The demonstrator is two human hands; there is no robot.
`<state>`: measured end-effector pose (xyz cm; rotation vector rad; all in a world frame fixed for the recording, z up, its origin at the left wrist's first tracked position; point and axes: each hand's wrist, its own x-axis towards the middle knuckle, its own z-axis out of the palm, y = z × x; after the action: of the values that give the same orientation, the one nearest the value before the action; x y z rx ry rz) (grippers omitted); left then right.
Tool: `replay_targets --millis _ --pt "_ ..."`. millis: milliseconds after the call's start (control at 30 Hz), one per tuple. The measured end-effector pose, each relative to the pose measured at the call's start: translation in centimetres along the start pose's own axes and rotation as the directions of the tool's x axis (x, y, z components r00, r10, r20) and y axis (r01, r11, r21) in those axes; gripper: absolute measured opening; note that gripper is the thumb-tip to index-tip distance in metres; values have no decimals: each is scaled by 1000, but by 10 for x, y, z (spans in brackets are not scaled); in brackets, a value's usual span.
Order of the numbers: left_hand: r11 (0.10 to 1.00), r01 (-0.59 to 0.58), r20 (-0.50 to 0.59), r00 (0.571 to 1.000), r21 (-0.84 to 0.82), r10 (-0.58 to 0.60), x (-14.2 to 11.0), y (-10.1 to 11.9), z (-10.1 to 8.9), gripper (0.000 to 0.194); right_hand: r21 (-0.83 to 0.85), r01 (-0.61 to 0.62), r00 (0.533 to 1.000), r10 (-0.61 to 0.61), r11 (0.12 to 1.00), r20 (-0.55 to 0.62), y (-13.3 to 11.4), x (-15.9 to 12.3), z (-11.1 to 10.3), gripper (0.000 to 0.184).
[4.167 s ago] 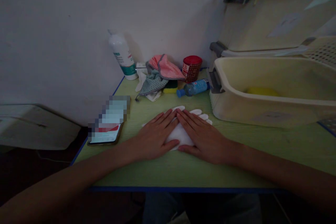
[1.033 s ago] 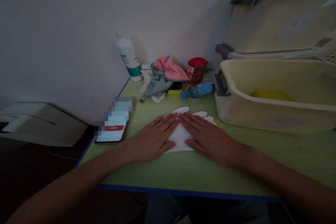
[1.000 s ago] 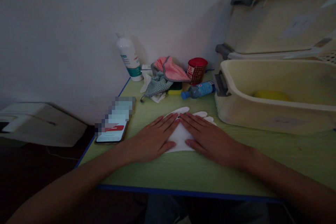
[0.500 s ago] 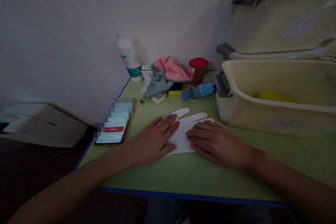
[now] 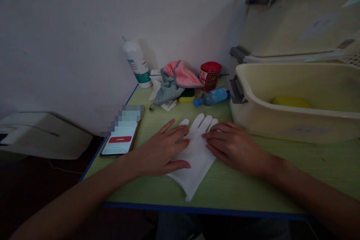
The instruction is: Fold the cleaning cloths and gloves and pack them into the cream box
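A white cloth glove (image 5: 197, 157) lies flat on the green table (image 5: 244, 187), its fingers pointing away from me and its cuff near the front edge. My left hand (image 5: 163, 150) rests on the glove's left side with fingers stretched out flat. My right hand (image 5: 233, 146) lies on the glove's right side, fingers slightly curled and pressing down on it. Neither hand grips anything.
A phone (image 5: 120, 138) lies at the table's left edge. At the back stand a white bottle (image 5: 135, 63), crumpled cloths (image 5: 174, 82), a red tub (image 5: 209, 75) and a lying blue bottle (image 5: 212, 95). A large cream plastic bin (image 5: 295, 97) fills the right side.
The glove has been turned and spread out, its cuff now reaching toward the front edge. Both hands moved apart from the fingertip-to-fingertip pose and sit on either side of it.
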<state>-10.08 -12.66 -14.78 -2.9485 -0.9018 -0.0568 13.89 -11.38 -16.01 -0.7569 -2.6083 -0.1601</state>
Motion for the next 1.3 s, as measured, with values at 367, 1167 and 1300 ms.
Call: replay_targets --millis 367,1167,1300 --pt "993 -120 -115 986 -24 116 0 10 0 47 -48 -23 1000 23 999 -3 -1 1 -1 22" --pt "992 -99 -35 995 -75 96 39 42 8 45 706 313 823 -552 636 132 -17 -19 -14 38" --pt "990 -19 40 999 -142 25 40 38 14 53 747 252 815 -551 615 179 -16 -18 -17 38"
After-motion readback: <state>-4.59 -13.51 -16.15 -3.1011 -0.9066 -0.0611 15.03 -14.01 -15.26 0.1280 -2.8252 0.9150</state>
